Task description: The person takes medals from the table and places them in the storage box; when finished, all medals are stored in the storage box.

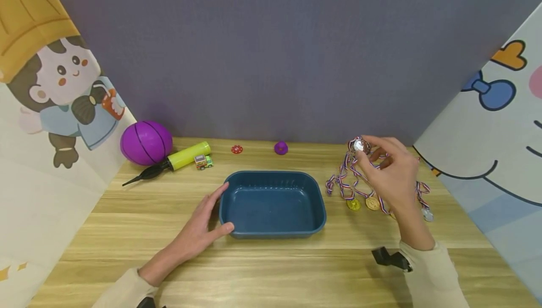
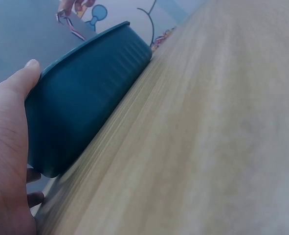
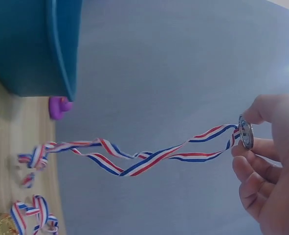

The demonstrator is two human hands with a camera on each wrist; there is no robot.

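Observation:
A silver-coloured medal (image 1: 361, 146) is pinched between the thumb and fingers of my right hand (image 1: 391, 169), raised above the table. Its red, white and blue ribbon (image 3: 156, 159) hangs down in loose twists to the tabletop in the right wrist view. Below that hand lie several more medals with striped ribbons, among them a gold medal (image 1: 372, 203). My left hand (image 1: 196, 230) rests at the left end of a dark blue plastic basin (image 1: 271, 236), thumb and fingers spread and fairly straight against its rim. The basin stands upright on the table with nothing inside.
At the back left are a purple ball (image 1: 146, 143), a yellow-green hand pump (image 1: 186, 155) and a small toy truck (image 1: 203, 161). A red chip (image 1: 236, 149) and a purple toy (image 1: 281, 147) lie near the grey back wall (image 1: 271, 63). Printed panels flank both sides.

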